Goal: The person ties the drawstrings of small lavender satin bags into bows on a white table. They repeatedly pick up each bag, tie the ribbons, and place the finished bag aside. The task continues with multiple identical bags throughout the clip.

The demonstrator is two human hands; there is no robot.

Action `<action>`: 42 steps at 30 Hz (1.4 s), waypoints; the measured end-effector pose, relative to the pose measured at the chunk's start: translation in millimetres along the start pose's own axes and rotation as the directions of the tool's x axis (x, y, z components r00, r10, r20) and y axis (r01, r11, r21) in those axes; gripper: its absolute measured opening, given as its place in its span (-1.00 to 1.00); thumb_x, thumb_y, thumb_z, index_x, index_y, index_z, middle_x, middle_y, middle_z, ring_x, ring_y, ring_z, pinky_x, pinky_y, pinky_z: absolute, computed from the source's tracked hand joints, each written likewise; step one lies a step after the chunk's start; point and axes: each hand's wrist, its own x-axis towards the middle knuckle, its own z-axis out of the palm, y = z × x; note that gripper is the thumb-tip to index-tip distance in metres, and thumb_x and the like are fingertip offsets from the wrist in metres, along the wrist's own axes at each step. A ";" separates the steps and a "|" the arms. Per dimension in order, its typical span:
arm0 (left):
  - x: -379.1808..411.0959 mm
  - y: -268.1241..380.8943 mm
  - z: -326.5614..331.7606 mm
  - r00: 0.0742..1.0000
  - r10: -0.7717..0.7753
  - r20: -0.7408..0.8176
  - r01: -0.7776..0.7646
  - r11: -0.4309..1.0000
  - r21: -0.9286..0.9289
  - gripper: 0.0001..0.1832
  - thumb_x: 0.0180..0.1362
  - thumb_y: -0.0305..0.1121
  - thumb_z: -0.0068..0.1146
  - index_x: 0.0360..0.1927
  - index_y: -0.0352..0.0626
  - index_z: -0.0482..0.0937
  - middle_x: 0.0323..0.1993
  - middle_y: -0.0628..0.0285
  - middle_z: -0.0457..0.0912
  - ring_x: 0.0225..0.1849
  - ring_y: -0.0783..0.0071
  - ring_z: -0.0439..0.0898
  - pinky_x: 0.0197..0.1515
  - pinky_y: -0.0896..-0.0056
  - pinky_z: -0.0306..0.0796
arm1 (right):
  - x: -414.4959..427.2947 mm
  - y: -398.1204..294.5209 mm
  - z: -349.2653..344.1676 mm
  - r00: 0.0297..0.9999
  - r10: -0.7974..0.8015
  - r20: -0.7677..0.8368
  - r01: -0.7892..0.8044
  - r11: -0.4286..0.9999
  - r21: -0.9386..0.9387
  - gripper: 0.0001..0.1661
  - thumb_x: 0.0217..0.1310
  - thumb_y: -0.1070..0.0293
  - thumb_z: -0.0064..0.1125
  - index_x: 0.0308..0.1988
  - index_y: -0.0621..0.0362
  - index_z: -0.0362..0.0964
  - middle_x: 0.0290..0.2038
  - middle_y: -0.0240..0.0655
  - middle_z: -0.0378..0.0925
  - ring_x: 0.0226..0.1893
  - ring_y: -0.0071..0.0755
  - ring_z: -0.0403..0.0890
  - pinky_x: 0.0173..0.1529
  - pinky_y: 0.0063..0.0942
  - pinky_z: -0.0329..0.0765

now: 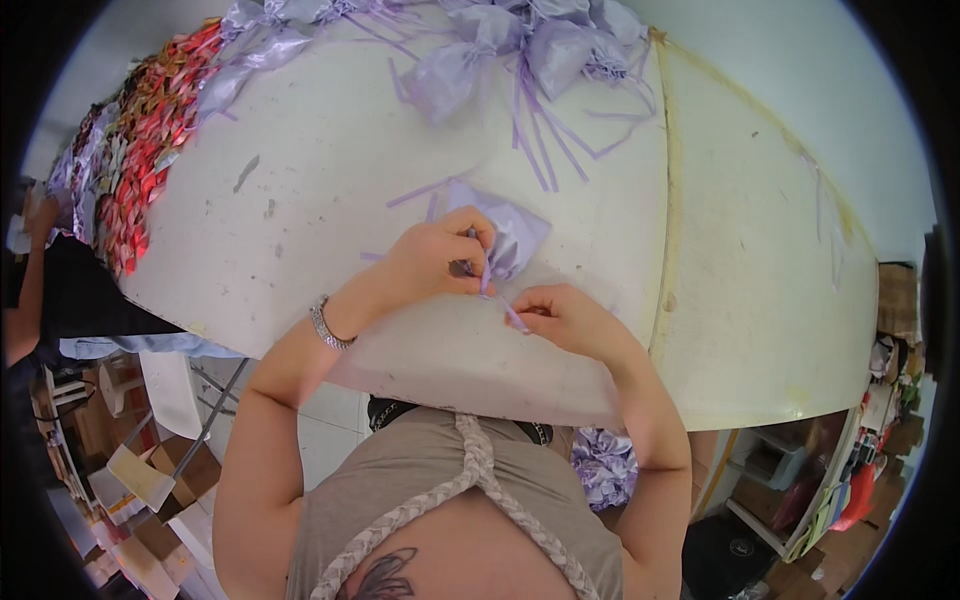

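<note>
A small lilac satin pouch (517,229) lies on the white table (420,345) before me. My left hand (442,251) pinches the gathered neck of the pouch and a lilac ribbon at it, with a metal-band watch on the wrist. Just to the right and nearer my body, my right hand (559,315) grips the end of a lilac ribbon (514,313) between thumb and fingers. The ribbon runs between both hands. Further loose ribbon ends stick out to the left of the pouch. My left fingers hide part of the pouch's neck.
Several lilac satin pouches (487,37) with trailing ribbons lie along the table's far side. A heap of red and brown fabric pieces (142,165) covers the left. At far left another person's arm (26,300) shows. A taped seam (667,187) crosses the table at right.
</note>
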 end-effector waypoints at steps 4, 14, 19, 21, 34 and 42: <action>-0.2 -2.9 -4.8 1.000 0.008 0.004 -0.007 0.996 -0.091 -0.75 -0.16 -0.54 0.39 -0.55 -0.23 0.45 -0.13 0.34 0.40 -0.32 0.55 0.50 -0.31 0.51 0.44 | 21.5 -21.4 15.0 0.979 -0.153 -0.135 0.187 0.938 0.293 -0.87 0.18 0.47 0.15 -0.25 0.22 0.57 -0.39 -0.32 0.57 -0.43 -0.46 0.55 -0.38 -0.55 0.46; 2.3 -4.2 -12.2 0.984 -0.121 0.130 0.153 0.950 -0.271 -0.84 -0.06 -0.56 0.34 -0.52 -0.26 0.52 -0.04 0.32 0.34 -0.32 0.66 0.37 -0.30 0.60 0.35 | 33.1 -16.5 24.9 0.483 -0.820 -0.307 0.587 0.563 -0.582 -0.80 -0.06 0.51 0.30 -0.31 0.15 0.54 -0.43 -0.39 0.48 -0.51 -0.39 0.54 -0.51 -0.48 0.47; 1.7 -3.3 -9.0 0.958 -0.288 0.013 0.259 0.838 -0.480 -0.92 -0.03 -0.57 0.28 -0.46 -0.30 0.59 0.01 0.29 0.43 -0.24 0.68 0.44 -0.24 0.60 0.35 | 38.6 -33.0 34.7 0.386 -0.841 -0.379 0.326 0.509 -0.797 -0.81 -0.10 0.45 0.30 -0.38 0.11 0.46 -0.46 -0.43 0.42 -0.56 -0.40 0.50 -0.55 -0.48 0.43; -2.0 -2.5 -6.6 0.942 -0.332 -0.046 0.262 0.814 -0.519 -0.93 -0.05 -0.55 0.28 -0.48 -0.29 0.59 0.00 0.29 0.48 -0.23 0.62 0.47 -0.23 0.57 0.36 | 40.6 -35.0 35.2 0.377 -0.844 -0.382 0.272 0.495 -0.825 -0.82 -0.13 0.44 0.29 -0.41 0.10 0.45 -0.47 -0.43 0.41 -0.56 -0.38 0.49 -0.54 -0.46 0.43; 63.7 -31.8 -93.4 0.803 0.236 -0.547 -0.016 0.926 0.376 -0.33 -0.10 -0.27 0.41 0.15 -0.04 0.44 0.30 0.16 0.29 0.34 0.22 0.24 0.31 0.17 0.19 | -140.0 -33.1 -61.6 0.913 -0.386 -0.135 0.294 0.849 -0.440 -0.78 -0.31 0.49 0.29 -0.46 0.12 0.51 -0.49 -0.35 0.51 -0.48 -0.26 0.47 -0.38 -0.40 0.42; 94.9 -28.8 -41.4 0.916 0.035 -0.400 0.275 0.671 0.688 -0.38 -0.20 -0.23 0.28 0.04 -0.10 0.43 -0.13 0.13 0.54 -0.06 0.13 0.49 -0.02 0.16 0.39 | -89.0 -39.2 -60.1 0.827 -0.270 -0.493 0.098 0.933 -0.346 -0.27 -0.05 0.24 0.41 0.13 0.25 0.37 0.02 -0.05 0.48 0.03 -0.09 0.48 0.09 -0.28 0.44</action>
